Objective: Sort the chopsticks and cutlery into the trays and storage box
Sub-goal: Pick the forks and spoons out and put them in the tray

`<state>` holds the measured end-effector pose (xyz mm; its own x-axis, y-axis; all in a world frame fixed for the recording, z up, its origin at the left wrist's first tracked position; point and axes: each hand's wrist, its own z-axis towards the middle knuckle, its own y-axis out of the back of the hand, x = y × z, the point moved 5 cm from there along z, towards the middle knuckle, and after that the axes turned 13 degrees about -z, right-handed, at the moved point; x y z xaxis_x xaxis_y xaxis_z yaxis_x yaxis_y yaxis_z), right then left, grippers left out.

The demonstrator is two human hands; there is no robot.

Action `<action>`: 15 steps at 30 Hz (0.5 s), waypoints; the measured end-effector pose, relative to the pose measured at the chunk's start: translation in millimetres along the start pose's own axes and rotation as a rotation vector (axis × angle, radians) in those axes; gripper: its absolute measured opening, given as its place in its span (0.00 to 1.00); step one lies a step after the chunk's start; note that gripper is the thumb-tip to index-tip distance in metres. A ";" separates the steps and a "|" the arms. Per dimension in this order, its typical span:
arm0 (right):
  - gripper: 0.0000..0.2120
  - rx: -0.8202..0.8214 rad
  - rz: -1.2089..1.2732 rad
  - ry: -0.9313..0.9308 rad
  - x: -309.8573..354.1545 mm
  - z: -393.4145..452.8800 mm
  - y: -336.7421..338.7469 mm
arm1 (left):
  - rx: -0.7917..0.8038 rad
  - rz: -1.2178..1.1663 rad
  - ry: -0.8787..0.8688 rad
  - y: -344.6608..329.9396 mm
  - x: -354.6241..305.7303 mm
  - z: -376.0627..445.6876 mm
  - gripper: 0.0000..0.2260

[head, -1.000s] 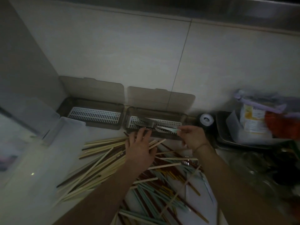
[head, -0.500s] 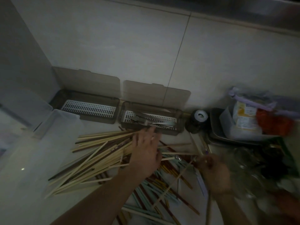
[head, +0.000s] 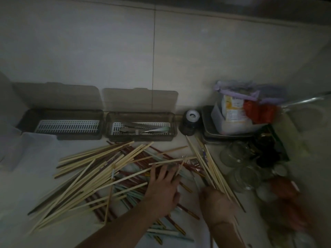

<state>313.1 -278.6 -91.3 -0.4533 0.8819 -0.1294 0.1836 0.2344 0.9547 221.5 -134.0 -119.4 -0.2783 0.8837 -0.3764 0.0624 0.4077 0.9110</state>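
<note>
Head view: left hand (head: 162,189) lies flat on the chopstick pile (head: 100,169); right hand (head: 217,205) grips a pale bundle (head: 206,161).

The chopsticks (head: 100,169) under my hands look like pale matt wood, some of red and teal plastic. The two trays (head: 139,127) are smoky translucent plastic with white grids – the cutlery (head: 143,130) inside is shiny metal. The jars (head: 238,158) are clear glass.
</note>
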 end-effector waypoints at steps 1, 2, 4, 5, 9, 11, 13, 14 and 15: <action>0.13 0.019 0.016 -0.014 0.4 -0.2 0.7 | 0.011 -0.001 0.017 0.3 1.0 -1.0 0.24; 0.12 0.055 0.048 -0.020 0.7 0.3 -0.9 | 0.024 -0.004 0.030 0.6 1.8 -1.8 0.25; 0.11 0.162 0.147 -0.018 2.1 1.4 -4.1 | 0.020 -0.003 0.027 2.7 1.7 -2.1 0.26; 0.11 0.220 0.191 -0.015 2.4 0.9 -3.8 | 0.016 -0.005 0.023 3.9 1.2 -1.8 0.27; 0.16 0.425 0.489 -0.031 -6.4 -3.4 0.1 | 0.024 -0.022 0.033 9.5 0.5 -3.2 0.27; 0.16 0.461 0.584 -0.035 -13.8 -8.8 12.1 | 0.034 -0.034 0.035 9.7 1.2 -3.7 0.26; 0.16 0.472 0.612 -0.021 -22.7 -12.4 27.6 | 0.035 -0.048 0.037 9.9 1.3 -3.4 0.26; 0.16 0.467 0.625 -0.014 -26.7 -13.4 36.4 | 0.027 -0.052 0.036 9.9 1.2 -3.6 0.25; 0.15 0.435 0.601 0.005 -31.9 -13.9 46.9 | 0.015 -0.055 0.035 10.2 0.7 -3.6 0.25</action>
<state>324.1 -301.4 -38.7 -0.1691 0.9076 0.3842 0.7297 -0.1468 0.6679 218.5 -130.1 -109.8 -0.3147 0.8517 -0.4191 0.0608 0.4587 0.8865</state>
